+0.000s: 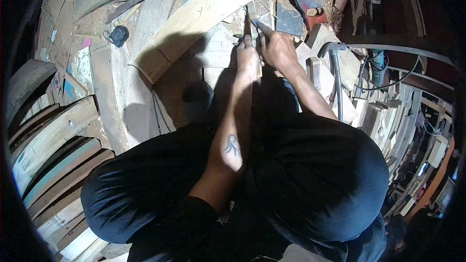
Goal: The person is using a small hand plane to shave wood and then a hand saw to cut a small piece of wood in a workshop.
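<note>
In front of my lap a narrow wooden strip (251,15) runs away from me between my hands. My left hand (247,60) is closed on the strip's left side, fingers pointing away. A small dark pointed thing (238,36) sticks out to the left by its fingertips; its kind cannot be made out. My right hand (280,52) grips the strip from the right, its index finger laid along the wood and the other fingers curled under. A wide pale board (199,24) lies slanted just left of my hands, partly in shadow.
A round black tape measure (118,35) lies far left. Right of my hands are a handsaw (315,17) with a red handle, a dark flat plate (290,22) and a claw hammer (336,73). A corded power tool (378,65) stands farther right. Stacked planks (63,140) line both sides.
</note>
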{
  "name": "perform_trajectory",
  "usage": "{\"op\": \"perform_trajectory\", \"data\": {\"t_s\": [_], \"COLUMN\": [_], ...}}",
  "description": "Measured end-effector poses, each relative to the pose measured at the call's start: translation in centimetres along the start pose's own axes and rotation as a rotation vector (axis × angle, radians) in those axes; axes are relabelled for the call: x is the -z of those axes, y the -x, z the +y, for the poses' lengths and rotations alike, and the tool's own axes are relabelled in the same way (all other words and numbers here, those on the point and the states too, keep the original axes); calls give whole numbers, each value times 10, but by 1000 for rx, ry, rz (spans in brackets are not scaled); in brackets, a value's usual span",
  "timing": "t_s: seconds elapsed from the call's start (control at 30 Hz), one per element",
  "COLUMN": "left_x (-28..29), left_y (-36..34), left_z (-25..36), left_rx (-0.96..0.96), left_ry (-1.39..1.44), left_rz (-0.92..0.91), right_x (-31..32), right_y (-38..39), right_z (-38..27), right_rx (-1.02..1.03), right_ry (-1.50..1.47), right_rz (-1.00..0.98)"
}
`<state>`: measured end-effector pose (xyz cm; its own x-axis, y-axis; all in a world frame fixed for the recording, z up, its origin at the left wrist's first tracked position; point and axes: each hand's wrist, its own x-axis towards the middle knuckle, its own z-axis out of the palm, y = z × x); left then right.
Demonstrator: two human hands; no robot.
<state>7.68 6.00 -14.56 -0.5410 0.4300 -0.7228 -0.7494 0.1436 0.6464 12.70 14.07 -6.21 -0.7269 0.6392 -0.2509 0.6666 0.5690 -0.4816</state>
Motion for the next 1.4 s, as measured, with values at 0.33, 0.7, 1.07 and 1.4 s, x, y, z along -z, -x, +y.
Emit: {"op": "perform_trajectory", "data": {"t_s": [0.33,0.7,1.07,1.4], "left_x": [-15,-20,-25,-15], "left_y": [21,27,24,19], "left_z": [-2,10,-1,1], "left_rx": [84,40,68,52], "left_ry": [146,-261,-163,-11], "left_rz": [-81,1,-33,-111], "right_x": [-2,18,-1,12], "right_y": [-28,22,-13,-4], "right_z": [55,30,34,55], "right_rx": [-153,-47,-93,-154], "right_ry": [-279,-83,-40,-239], "right_rz": [-12,-61,-33,-127]}}
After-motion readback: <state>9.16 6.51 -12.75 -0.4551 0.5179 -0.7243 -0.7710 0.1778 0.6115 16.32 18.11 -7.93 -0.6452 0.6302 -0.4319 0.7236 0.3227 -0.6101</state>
